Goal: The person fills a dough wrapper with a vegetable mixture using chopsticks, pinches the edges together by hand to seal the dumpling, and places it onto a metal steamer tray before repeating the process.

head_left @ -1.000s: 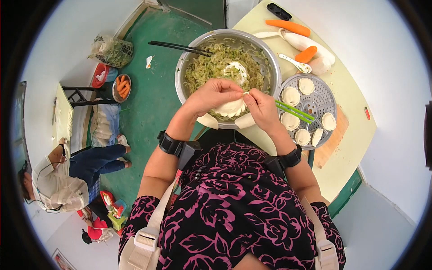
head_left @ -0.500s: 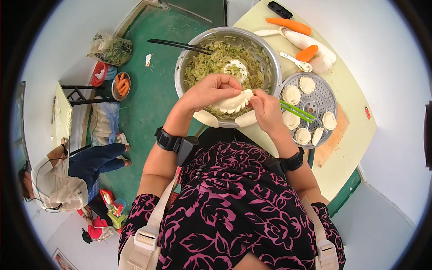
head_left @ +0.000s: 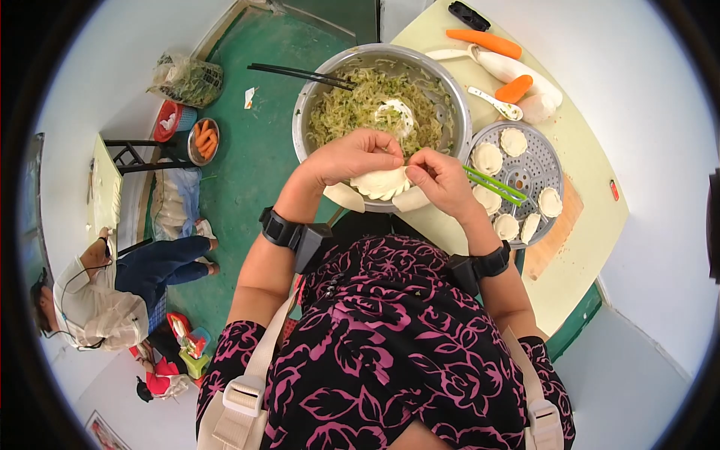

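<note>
Over the bowl point(head_left: 300, 112) rim, a seemingly soft dumpling point(head_left: 382, 182) is being pinched at its seam by left hand point(head_left: 351, 156) and right hand point(head_left: 442, 178).

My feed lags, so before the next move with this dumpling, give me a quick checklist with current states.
1. Dumpling held over the metal bowl: ok.
2. Left hand grips it: ok.
3. Right hand pinches its edge: ok.
4. Seam closed all along: cannot tell, fingers cover it.
5. Green chopsticks secure in right hand: ok.
6. Free spot on steamer tray: ok.
</note>
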Available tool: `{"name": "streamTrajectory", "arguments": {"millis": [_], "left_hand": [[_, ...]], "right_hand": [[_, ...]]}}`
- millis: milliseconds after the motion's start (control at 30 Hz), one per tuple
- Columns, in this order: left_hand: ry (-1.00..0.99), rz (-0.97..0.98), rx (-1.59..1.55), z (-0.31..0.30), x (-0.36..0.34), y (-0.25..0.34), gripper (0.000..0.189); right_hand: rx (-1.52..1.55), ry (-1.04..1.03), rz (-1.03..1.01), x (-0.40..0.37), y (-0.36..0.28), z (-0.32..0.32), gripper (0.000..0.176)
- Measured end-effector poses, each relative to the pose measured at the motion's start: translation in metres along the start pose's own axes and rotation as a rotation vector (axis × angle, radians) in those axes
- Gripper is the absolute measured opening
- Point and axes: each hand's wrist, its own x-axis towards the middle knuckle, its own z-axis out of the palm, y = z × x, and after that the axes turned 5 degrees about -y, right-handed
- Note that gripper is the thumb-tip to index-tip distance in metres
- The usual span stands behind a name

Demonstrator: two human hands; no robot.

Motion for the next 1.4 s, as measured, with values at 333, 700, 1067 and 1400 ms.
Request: {"name": "streamTrajectory", "arguments": {"millis": [333,700,1067,1400], "left_hand": [[-0.071,-0.009,0.253,-0.006,0.006,-0.003,0.021],[0.079,0.048,-0.073,-0.009,0.009,-0.010,0.017],[0.329,0.074,0.016,0.003,0.015,-0.014,0.025],[0.333,-0.028,-0.492,0.004,0.021,-0.026,0.033]], "right_hand": [[-0.052,-0.135,0.104,0.002,0.004,-0.002,0.017],[0.293,-0.087,0.235,0.008,0.006,-0.003,0.034],[0.547,0.134,0.347,0.016,0.023,0.013,0.028],[0.547,0.475,0.421,0.022,0.005,0.021,0.044]]}}
